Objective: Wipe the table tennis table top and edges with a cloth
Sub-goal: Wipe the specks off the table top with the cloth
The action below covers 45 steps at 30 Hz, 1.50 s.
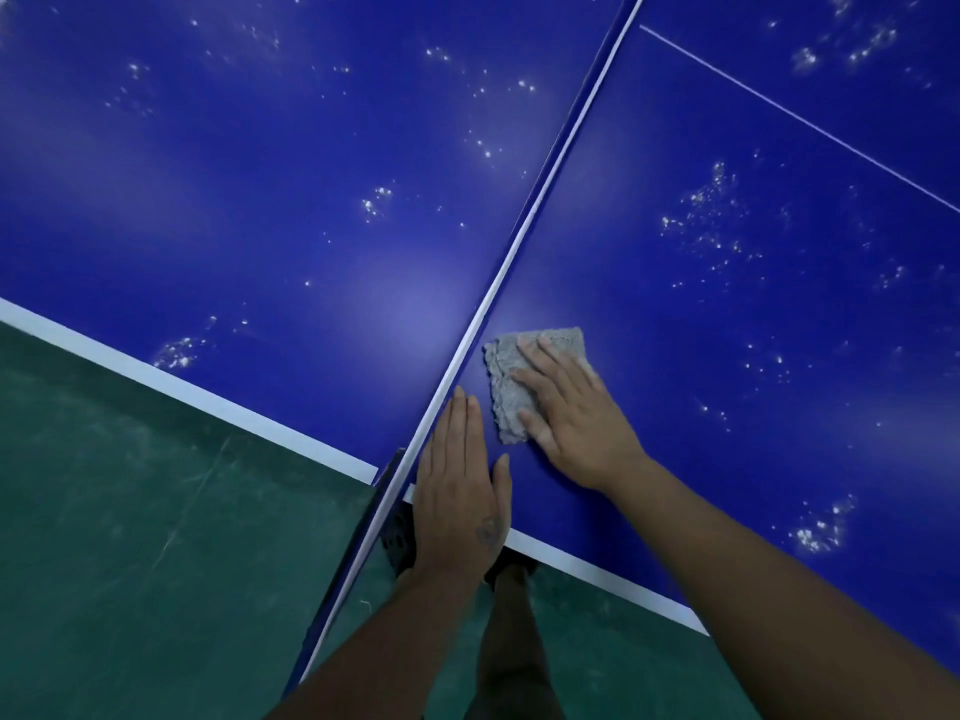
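Observation:
The blue table tennis table (727, 314) fills most of the view, speckled with white dust patches on both halves. A grey cloth (511, 376) lies folded on the right half, close to the net. My right hand (571, 413) presses flat on the cloth with straight fingers. My left hand (462, 491) rests flat on the table beside the net, near the white-edged side line (597, 569), and holds nothing.
The net's white top band (530, 220) runs diagonally from the top right down to the near side. Its dark clamp (397, 532) sits at the table's side. Green floor (156, 537) lies beyond the edge. My leg (511, 615) shows below.

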Each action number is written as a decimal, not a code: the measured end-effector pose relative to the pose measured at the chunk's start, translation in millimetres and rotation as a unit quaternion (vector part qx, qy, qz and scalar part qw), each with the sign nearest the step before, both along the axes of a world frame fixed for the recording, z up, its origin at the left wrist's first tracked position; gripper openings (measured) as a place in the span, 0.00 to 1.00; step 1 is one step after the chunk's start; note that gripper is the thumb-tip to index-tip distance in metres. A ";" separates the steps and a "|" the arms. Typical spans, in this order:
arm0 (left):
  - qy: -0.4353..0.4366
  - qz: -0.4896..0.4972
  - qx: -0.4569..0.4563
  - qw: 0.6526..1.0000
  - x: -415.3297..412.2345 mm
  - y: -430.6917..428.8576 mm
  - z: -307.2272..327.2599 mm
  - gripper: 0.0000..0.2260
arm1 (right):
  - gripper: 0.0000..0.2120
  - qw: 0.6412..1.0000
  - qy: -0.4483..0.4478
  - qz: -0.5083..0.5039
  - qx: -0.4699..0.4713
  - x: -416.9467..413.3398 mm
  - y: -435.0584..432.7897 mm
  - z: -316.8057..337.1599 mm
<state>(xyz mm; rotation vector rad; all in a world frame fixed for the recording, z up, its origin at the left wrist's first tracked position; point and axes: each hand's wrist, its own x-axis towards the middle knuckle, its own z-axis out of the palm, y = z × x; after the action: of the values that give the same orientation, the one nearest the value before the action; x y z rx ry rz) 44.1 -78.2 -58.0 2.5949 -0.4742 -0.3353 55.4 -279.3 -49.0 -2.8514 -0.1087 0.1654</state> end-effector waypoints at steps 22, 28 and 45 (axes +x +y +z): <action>-0.123 -0.088 0.101 0.983 74.9 -78.8 -25.2 0.29 | 0.30 0.965 0.008 -0.250 -0.074 87.9 -79.4 -3.9; -0.132 -0.117 0.132 0.975 94.5 -105.6 -24.4 0.31 | 0.30 0.969 0.008 -0.227 -0.093 106.4 -133.4 -3.5; -0.157 -0.091 0.140 0.973 155.4 -180.8 -24.5 0.33 | 0.31 0.942 0.022 -0.325 -0.080 162.6 -220.6 -0.6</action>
<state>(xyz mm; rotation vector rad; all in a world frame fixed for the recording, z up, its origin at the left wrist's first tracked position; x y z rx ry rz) 199.5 -259.0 -82.5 2.9014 -0.8313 -0.0497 218.0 -499.9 -49.6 -2.8604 0.8798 0.0982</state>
